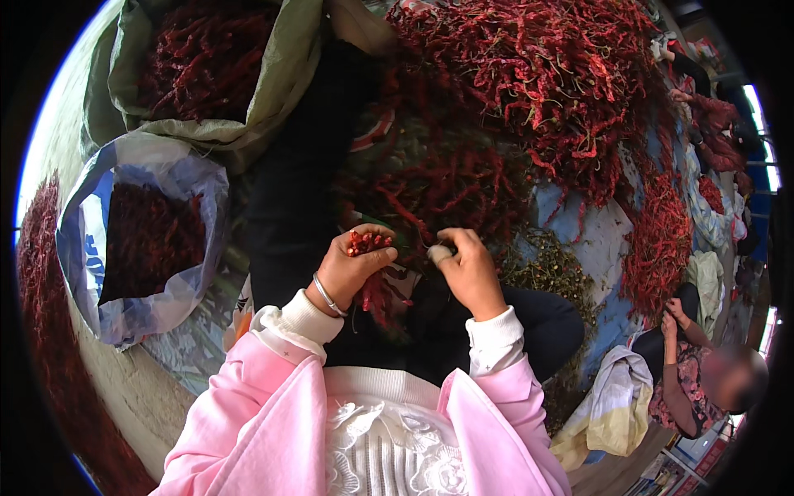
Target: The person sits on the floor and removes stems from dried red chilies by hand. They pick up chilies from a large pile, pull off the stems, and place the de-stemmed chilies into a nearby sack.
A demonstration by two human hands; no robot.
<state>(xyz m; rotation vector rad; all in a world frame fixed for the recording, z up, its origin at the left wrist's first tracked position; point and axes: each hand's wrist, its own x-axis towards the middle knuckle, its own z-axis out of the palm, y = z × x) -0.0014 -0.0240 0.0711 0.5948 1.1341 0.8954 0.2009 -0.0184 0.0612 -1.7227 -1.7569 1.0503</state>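
In my left hand (340, 270) is a bundle of dried red chili peppers (367, 243), their cut-looking ends gathered above the thumb and their bodies hanging below the fist. My right hand (476, 273) is raised beside it, thumb and fingers curled towards each other. A pale covering shows on the right thumb. Whether a thin stem sits between those fingertips is too small to tell. Just beyond both hands lies a loose heap of dried chilies (459, 192). Right of my right hand is a pile of greenish-brown stems (552, 260).
A large chili pile (558, 80) rises at the back right. At left stand an open woven sack (263, 87) and a plastic-lined bag (139, 316), both holding chilies. Another person (688, 372) sits at right by a smaller chili pile (657, 242). More people are farther back.
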